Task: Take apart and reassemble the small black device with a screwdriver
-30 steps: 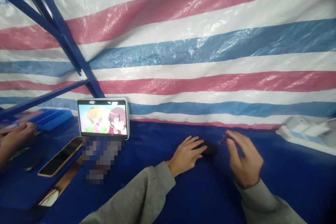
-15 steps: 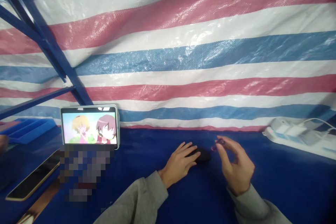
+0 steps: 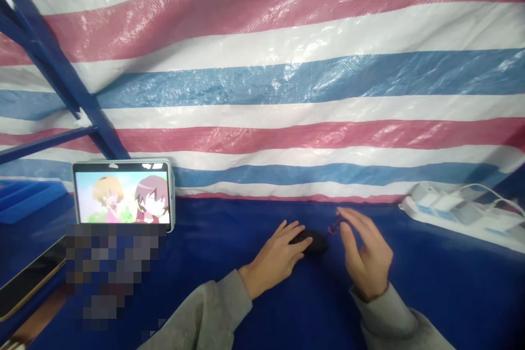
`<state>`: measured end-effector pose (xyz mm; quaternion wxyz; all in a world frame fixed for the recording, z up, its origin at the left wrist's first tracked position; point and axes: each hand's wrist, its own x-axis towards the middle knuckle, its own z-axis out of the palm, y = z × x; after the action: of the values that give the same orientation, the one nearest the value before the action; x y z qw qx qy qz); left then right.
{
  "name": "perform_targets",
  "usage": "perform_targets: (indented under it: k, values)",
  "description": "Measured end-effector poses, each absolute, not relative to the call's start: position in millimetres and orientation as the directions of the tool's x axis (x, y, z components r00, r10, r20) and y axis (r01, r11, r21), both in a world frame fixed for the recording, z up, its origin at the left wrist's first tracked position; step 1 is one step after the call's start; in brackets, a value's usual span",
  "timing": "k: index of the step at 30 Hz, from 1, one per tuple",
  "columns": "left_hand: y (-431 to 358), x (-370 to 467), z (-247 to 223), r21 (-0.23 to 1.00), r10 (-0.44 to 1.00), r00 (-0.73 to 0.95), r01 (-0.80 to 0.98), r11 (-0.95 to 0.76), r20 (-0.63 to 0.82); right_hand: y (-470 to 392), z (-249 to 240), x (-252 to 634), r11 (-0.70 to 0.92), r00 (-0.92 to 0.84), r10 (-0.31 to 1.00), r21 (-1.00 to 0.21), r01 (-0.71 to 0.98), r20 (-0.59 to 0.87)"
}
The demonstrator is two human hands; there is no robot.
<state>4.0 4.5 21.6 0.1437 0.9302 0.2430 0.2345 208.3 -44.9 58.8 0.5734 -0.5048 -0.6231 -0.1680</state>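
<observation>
On the blue tabletop, a black rounded object that looks like a computer mouse (image 3: 316,241) lies under the fingers of my left hand (image 3: 279,251). Thumb and fingers rest on its left end, holding it against the surface. My right hand (image 3: 368,254) is raised just to the right of it. Between thumb and forefinger it pinches a small see-through purple piece (image 3: 333,226), whose exact kind is too blurred to make out. That piece points toward the mouse's right end; whether they touch cannot be told.
A tablet (image 3: 123,197) playing a cartoon stands at the left. Near it lie a phone (image 3: 33,276) and a blue tray (image 3: 33,199); a patch there is pixelated. At the right is a white power strip (image 3: 463,221) with plugs. Striped sheeting (image 3: 262,82) hangs behind.
The view has turned slightly right, so the tablet, phone and tray sit farther left. Both hands keep nearly the same pose; the purple piece has tilted a little.
</observation>
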Motion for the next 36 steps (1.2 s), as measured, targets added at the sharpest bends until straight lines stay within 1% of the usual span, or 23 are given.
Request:
perform_targets:
  k: [3, 6, 10, 15, 18, 21, 25, 30, 33, 36]
  values:
    - [2.7, 6.2, 20.9, 0.397, 0.529, 0.766, 0.386, -0.833, 0.365, -44.3, 57.3, 209.8, 0.420, 0.207, 0.435, -0.401, 0.814, 0.876]
    - [4.0, 6.0, 16.5, 0.398, 0.524, 0.763, 0.377, -0.836, 0.379, -45.0, 55.8, 208.5, 0.429, 0.202, 0.399, -0.377, 0.821, 0.894]
    - [6.9, 5.0, 10.0, 0.370, 0.499, 0.763, 0.360, -0.856, 0.411, -46.7, 55.2, 206.0, 0.463, 0.142, 0.438, -0.358, 0.811, 0.888]
    - [5.3, 3.7, 11.4, 0.335, 0.478, 0.768, 0.357, -0.872, 0.427, -47.0, 55.4, 204.1, 0.449, 0.182, 0.397, -0.363, 0.816, 0.900]
    - [3.6, 2.9, 11.7, 0.317, 0.463, 0.762, 0.347, -0.882, 0.454, -47.3, 54.9, 202.7, 0.471, 0.152, 0.405, -0.348, 0.810, 0.902]
    - [3.2, 2.2, 9.5, 0.316, 0.465, 0.747, 0.348, -0.882, 0.475, -47.4, 52.7, 201.5, 0.488, 0.138, 0.422, -0.353, 0.798, 0.896]
    - [3.7, 1.6, 8.3, 0.323, 0.473, 0.744, 0.353, -0.878, 0.473, -47.1, 50.0, 201.7, 0.480, 0.164, 0.383, -0.348, 0.805, 0.909]
    - [5.4, -0.2, 10.0, 0.330, 0.480, 0.750, 0.358, -0.873, 0.454, -48.5, 51.5, 201.3, 0.492, 0.161, 0.456, -0.399, 0.774, 0.875]
    - [5.8, -1.4, 10.3, 0.327, 0.474, 0.756, 0.354, -0.876, 0.451, -48.1, 50.3, 200.7, 0.479, 0.226, 0.438, -0.439, 0.760, 0.870]
    - [4.8, -1.9, 10.1, 0.305, 0.462, 0.757, 0.353, -0.884, 0.463, -46.8, 48.7, 200.9, 0.503, 0.234, 0.416, -0.436, 0.746, 0.879]
